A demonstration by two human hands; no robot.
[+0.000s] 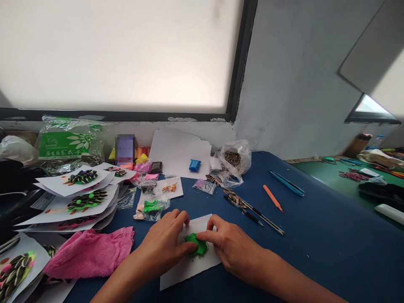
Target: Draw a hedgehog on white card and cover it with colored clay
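Observation:
A flattened lump of green modelling clay (199, 245) lies on a small white paper card (178, 273), over faint drawn lines. My left hand (168, 237) rests across the card's left side, fingers apart and bent forward, its thumb pressing the clay's left edge. From the right, my right hand (232, 244) works the clay with its index finger on top; the other fingers curl in, and its thumb is partly hidden. Just beyond the card is a clear packet of bright green clay (153, 205).
Left of me are stacked cards with sunflower seeds (83, 176) and a pink cloth (94, 254). Pens (252, 214), an orange marker (273, 198) and blue tweezers (287, 183) lie to the right. Behind sit a seed bag (233, 160) and a blue clay packet (195, 165).

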